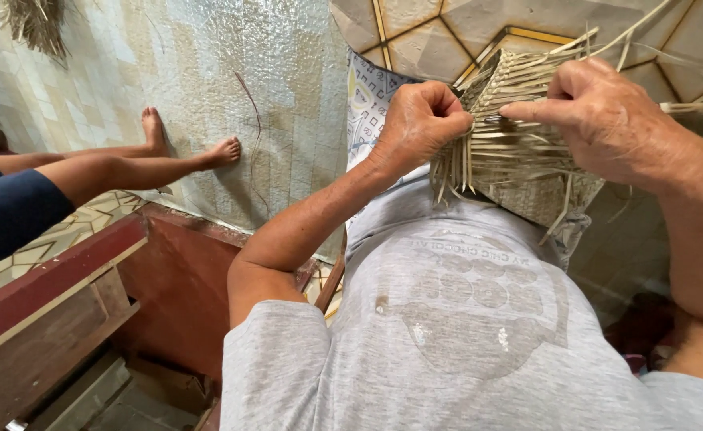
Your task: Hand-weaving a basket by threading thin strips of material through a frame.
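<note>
left hand (pixel 419 120) – clenched on the straw weaving (pixel 511 156) held above the lap | right hand (pixel 607 120) – pinching strips at its top edge | risk: loose strip ends could slip, probably unravelling the edge, if either grip eases

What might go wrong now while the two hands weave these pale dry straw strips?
1. The left hand grips the pale woven straw piece in a tight fist; dry strips may crack.
2. Loose strip ends hang free below and might unravel.
3. The right hand presses stiff strips; an edge may cut fingers.
</note>
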